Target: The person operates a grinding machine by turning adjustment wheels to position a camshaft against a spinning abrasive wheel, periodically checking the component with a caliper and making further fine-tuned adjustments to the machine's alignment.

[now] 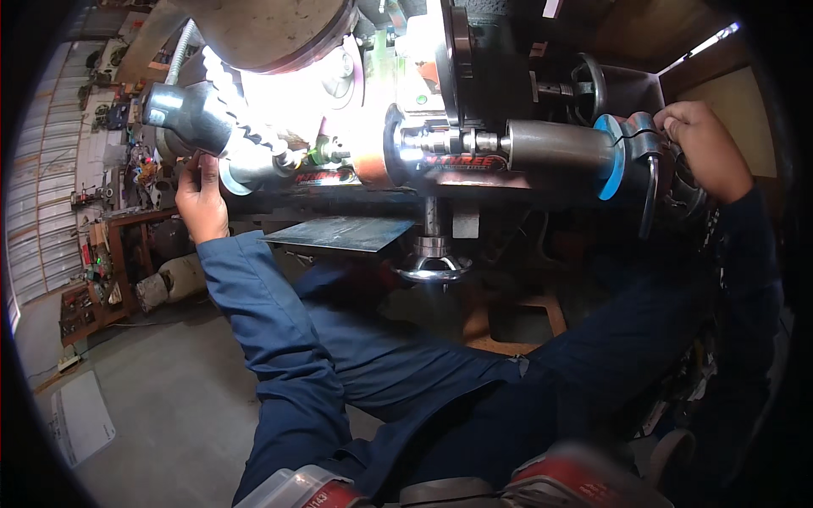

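My left hand point(201, 201) is raised at the left end of a bench machine, just below a black lamp head point(193, 118). Its thumb and finger close on a part that the lamp and glare hide. At the right end, my right hand point(710, 151) has its fingers curled over the upper rim of a dark handwheel point(690, 196). Beside that wheel are a split clamp with a lever handle point(650, 190) and a blue ring point(608, 157). A grey metal cylinder point(555, 146) runs inward from the ring towards a shiny shaft point(457, 140) at the machine's middle.
A flat metal plate point(343, 233) juts out between my arms. Beside it a chrome handwheel point(434, 267) hangs low in front of my legs. A large round drum point(279, 30) overhangs the back. Cluttered shelves point(106, 229) line the left wall, and a wooden frame point(525, 330) stands below.
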A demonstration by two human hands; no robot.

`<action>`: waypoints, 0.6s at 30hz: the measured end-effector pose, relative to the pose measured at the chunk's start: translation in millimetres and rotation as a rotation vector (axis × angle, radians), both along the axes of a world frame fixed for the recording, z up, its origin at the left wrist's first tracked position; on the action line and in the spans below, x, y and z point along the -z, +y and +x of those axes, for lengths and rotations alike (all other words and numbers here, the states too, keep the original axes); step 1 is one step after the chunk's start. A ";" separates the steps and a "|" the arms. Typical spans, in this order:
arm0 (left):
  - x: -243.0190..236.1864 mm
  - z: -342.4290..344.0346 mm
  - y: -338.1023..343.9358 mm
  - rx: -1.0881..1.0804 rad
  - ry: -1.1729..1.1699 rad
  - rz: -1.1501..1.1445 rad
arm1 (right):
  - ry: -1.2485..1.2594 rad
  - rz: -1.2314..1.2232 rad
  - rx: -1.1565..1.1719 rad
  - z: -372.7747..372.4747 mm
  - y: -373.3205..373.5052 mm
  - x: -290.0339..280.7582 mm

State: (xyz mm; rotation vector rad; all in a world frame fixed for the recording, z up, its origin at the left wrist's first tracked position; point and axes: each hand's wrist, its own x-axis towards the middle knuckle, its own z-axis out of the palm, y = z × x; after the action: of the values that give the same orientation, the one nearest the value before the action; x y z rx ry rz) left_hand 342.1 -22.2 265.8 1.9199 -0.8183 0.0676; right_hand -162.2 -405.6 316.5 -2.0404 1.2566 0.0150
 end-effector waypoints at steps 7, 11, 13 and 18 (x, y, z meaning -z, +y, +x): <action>0.8 -2.0 0.7 0.019 0.027 -0.046 | 0.177 -0.148 -0.639 11.7 -36.7 -0.1; 2.8 -1.5 1.9 0.014 0.032 -0.055 | 0.452 0.137 -0.689 28.2 -55.2 -0.6; 3.5 -1.5 2.0 0.007 0.012 -0.055 | 0.515 0.046 -0.898 38.6 -58.7 2.6; 2.6 -2.9 0.4 0.010 0.021 -0.073 | 0.882 0.117 -1.151 57.8 -66.1 13.3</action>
State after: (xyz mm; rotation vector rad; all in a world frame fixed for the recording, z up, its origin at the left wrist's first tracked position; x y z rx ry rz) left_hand 339.3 -21.8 263.2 1.8445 -0.8010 0.0701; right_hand -104.3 -471.8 303.2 -2.4257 0.2760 1.5878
